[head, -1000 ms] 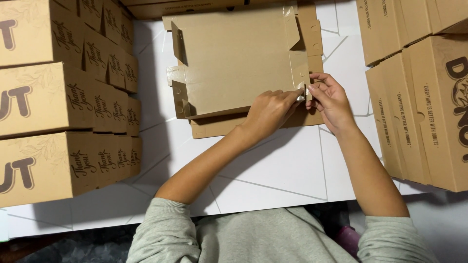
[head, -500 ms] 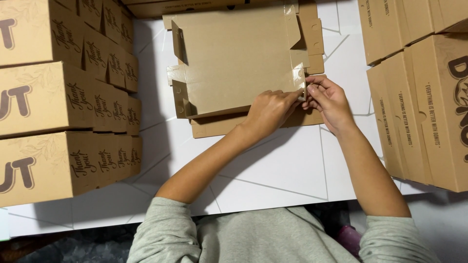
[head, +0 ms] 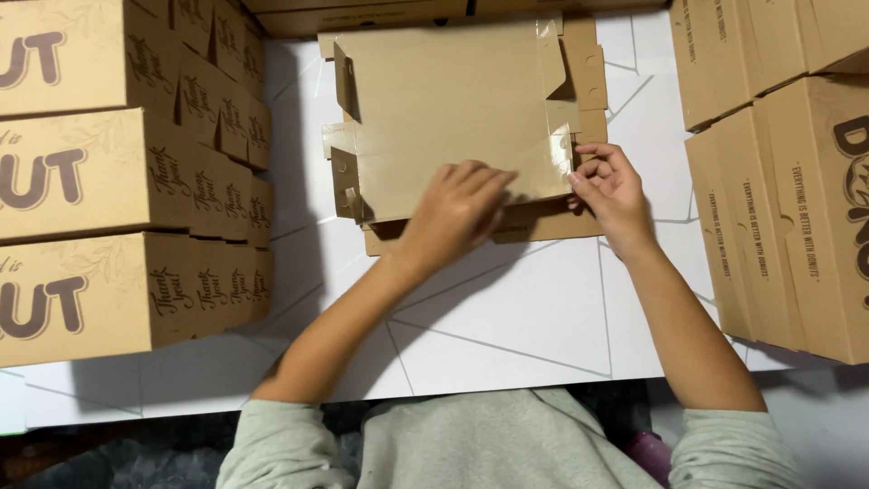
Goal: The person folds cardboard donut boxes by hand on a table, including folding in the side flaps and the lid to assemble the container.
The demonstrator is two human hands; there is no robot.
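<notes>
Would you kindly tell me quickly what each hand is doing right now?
Left hand: open, pressed flat on the unfolded brown cardboard box blank.
Right hand: fingers curled, pinching the blank's right edge flap.

- This looks like a packing area for a bakery or food shop, more a back room than a home kitchen.
- Finished brown cardboard boxes (head: 118, 172) stand stacked in rows on the left, all alike and printed with the same lettering.
- More stacked boxes (head: 787, 190) of the same kind fill the right side.
- Between the stacks is a white bench (head: 507, 317) with thin angled lines across its top, used as a work surface.
- A flat, unfolded cardboard box blank (head: 453, 118) with tabs and slots lies on the bench, atop further flat blanks.
- A person in a grey sweatshirt (head: 507, 444) stands at the bench, the only worker in view.
</notes>
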